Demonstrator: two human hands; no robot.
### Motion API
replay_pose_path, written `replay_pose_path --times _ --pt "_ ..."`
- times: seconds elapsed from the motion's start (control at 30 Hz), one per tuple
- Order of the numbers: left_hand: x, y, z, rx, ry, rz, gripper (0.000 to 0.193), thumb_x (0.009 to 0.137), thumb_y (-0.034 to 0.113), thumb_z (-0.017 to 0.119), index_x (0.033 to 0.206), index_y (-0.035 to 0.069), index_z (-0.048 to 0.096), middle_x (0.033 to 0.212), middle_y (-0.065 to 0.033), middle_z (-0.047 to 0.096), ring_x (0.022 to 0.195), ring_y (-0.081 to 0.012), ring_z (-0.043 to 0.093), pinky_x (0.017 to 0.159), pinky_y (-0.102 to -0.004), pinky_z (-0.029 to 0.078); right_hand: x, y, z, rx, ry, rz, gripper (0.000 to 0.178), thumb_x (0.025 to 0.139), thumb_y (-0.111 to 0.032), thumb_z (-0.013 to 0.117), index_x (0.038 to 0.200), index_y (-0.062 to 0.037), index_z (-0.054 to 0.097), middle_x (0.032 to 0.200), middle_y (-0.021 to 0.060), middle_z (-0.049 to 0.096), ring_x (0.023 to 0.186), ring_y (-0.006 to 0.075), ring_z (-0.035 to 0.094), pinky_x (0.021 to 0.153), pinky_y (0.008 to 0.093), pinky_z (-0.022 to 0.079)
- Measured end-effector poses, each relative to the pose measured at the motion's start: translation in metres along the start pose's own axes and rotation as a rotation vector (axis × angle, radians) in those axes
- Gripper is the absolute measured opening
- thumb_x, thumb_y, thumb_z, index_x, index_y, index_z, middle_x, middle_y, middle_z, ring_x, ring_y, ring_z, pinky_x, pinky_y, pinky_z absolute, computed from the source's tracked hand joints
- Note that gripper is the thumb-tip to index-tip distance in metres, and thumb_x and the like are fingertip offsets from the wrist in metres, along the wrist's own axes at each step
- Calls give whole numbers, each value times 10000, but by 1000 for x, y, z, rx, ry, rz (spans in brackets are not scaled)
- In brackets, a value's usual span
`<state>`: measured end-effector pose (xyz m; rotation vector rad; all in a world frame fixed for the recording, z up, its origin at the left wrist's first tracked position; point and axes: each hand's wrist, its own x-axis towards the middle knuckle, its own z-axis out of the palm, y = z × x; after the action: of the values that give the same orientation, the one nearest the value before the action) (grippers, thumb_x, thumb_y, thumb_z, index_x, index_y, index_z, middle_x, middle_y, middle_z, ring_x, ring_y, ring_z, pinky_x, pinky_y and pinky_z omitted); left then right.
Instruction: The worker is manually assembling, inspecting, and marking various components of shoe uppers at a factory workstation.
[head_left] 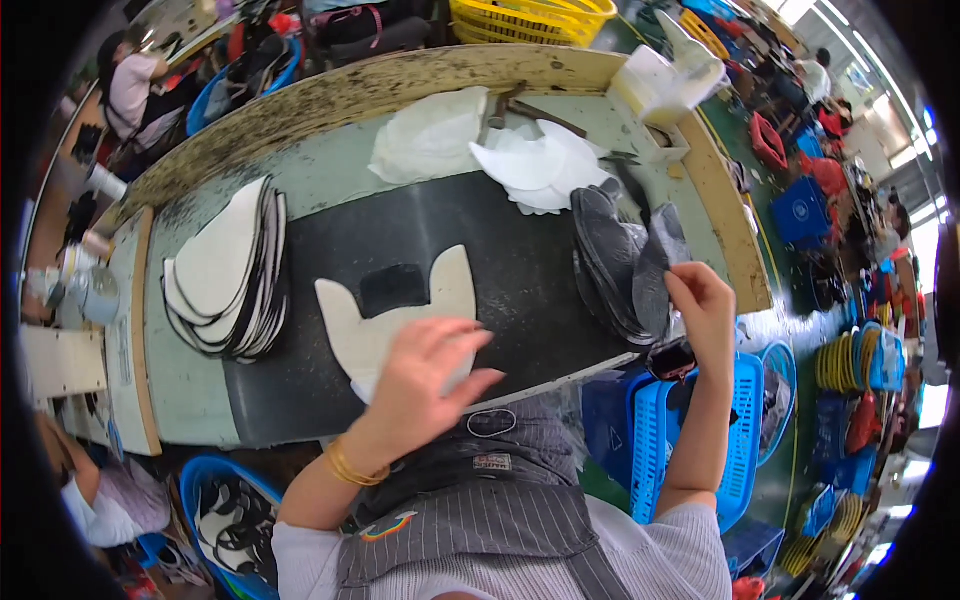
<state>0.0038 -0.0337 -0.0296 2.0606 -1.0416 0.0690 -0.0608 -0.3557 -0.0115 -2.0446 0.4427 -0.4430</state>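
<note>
A cream U-shaped shoe upper piece (453, 285) lies on the black mat (520, 270), its two arms pointing away from me. Over its near part is my left hand (415, 385), fingers stretched and apart, holding nothing; whether it touches the piece I cannot tell. To the right, my right hand (706, 300) pinches the edge of a dark grey curved piece (655, 270), which stands tilted beside a stack of similar dark grey pieces (603, 245). At the left is a stack of white pieces with dark edges (225, 255).
White crescent-shaped pieces (545, 165), a thin white sheet (430, 135) and a wooden-handled tool (550, 120) lie toward the back. A wooden rail (370, 85) edges the table. A white container (650, 85) stands at the back right corner. Blue baskets (740, 440) flank me below.
</note>
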Motion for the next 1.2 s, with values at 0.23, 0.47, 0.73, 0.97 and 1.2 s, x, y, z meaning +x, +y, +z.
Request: replay_pose_path --times 0.23,0.47,0.73,0.97,1.2 --pt "-19 39 39 -1133 265 -495 344 880 156 646 1161 -9 538 1043 -53 593 1000 -143 553 862 -298 452 -73 -60 142 133 12 -311 139 828 -28 672 945 7 604 675 33 582 594 54 543 529 201 434" --pt "-42 17 3 -1395 526 -662 143 935 95 551 1045 12 592 926 -21 613 774 -74 566 720 -217 468 -81 -96 173 19 -102 -830 258 749 28 700 996 -7 632 849 101 580 660 207 570 582 293 486" --pt "-51 27 -37 -1164 498 -547 202 963 102 500 1057 -44 602 968 -70 638 891 -123 620 845 -269 513 -77 -143 165 -212 -177 -1145 390 578 39 663 967 25 671 890 91 582 740 221 566 598 298 484" --pt "-53 26 -49 -1021 503 -463 191 960 97 498 1005 -57 600 851 -30 624 817 -84 593 766 -231 498 -72 -160 166 -319 -242 -1297 415 556 -3 653 969 46 665 917 86 587 739 218 567 594 308 492" --pt "-55 27 -47 -960 530 -451 204 960 93 487 1019 -72 593 864 -77 656 787 -105 629 715 -241 515 -66 -161 167 -272 -283 -1369 411 583 -4 661 985 74 623 892 95 582 739 215 577 576 298 499"
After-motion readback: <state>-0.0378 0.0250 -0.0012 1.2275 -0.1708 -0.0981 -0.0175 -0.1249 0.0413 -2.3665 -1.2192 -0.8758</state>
